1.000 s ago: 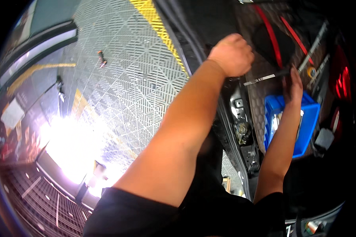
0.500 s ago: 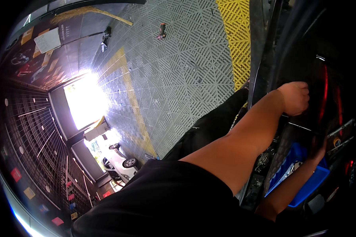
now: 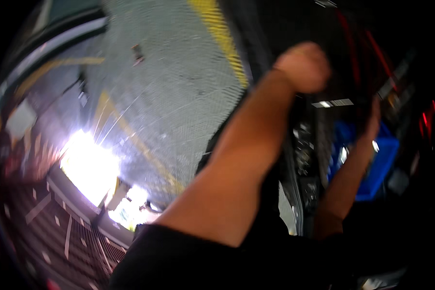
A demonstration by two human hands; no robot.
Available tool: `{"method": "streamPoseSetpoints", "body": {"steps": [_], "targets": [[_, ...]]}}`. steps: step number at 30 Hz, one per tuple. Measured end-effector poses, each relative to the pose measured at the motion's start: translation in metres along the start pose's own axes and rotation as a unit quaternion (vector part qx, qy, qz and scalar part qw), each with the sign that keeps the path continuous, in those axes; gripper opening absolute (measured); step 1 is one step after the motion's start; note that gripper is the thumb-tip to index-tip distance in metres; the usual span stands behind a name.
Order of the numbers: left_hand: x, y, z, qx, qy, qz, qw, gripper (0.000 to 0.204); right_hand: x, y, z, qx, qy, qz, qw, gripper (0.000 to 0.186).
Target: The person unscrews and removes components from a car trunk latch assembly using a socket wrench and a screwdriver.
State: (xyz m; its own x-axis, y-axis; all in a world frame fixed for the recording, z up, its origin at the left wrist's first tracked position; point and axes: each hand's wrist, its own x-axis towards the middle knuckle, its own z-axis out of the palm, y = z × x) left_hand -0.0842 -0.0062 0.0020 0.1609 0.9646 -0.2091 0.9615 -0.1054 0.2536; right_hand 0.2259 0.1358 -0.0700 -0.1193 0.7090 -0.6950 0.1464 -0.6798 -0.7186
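**View swung, hold unconfirmed**

Your left hand (image 3: 305, 67) is curled, upper right of the frame; your right hand (image 3: 373, 118) is apart, lower and further right. Grip of either: cannot tell. Both sit higher in frame than half a second ago; the work appears little advanced. Between them shows a pale, thin, blurred strip (image 3: 342, 103), above the blue bin (image 3: 390, 147).

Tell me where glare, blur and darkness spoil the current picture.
Head view: the bright opening blows out to white; same head view: blur smears the left hand and blue bin; head view again: the right hand looks dim.
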Motion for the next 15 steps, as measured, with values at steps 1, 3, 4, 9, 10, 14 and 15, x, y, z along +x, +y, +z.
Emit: {"method": "streamPoseSetpoints", "body": {"steps": [1,3,4,9,10,14,15], "targets": [[-0.005,-0.001,0.002,0.001,0.03,-0.006,1.0,0.026,-0.004,-0.002,0.007,0.022,-0.013,0.006,1.0,0.052],[-0.005,-0.004,0.001,0.032,0.038,-0.006,0.999,0.026,-0.005,-0.012,0.015,0.072,-0.05,0.014,0.996,0.05],[-0.006,-0.005,0.001,0.033,0.066,-0.013,0.997,0.026,-0.006,-0.016,0.022,0.088,-0.071,0.017,0.993,0.049],[-0.002,0.001,0.007,0.037,0.167,0.01,0.985,0.016,-0.033,-0.031,0.041,-0.013,-0.009,-0.013,1.0,0.056],[-0.002,0.002,0.009,0.043,0.172,0.009,0.984,0.015,-0.027,-0.025,0.036,0.056,-0.033,0.002,0.998,0.053],[0.002,0.001,0.008,0.054,0.189,0.014,0.98,0.015,-0.009,-0.02,0.035,-0.136,-0.042,-0.021,0.99,0.037],[0.0,0.002,0.004,0.061,0.174,0.012,0.983,0.015,-0.017,-0.028,0.044,-0.154,-0.026,-0.024,0.987,0.037]]}}
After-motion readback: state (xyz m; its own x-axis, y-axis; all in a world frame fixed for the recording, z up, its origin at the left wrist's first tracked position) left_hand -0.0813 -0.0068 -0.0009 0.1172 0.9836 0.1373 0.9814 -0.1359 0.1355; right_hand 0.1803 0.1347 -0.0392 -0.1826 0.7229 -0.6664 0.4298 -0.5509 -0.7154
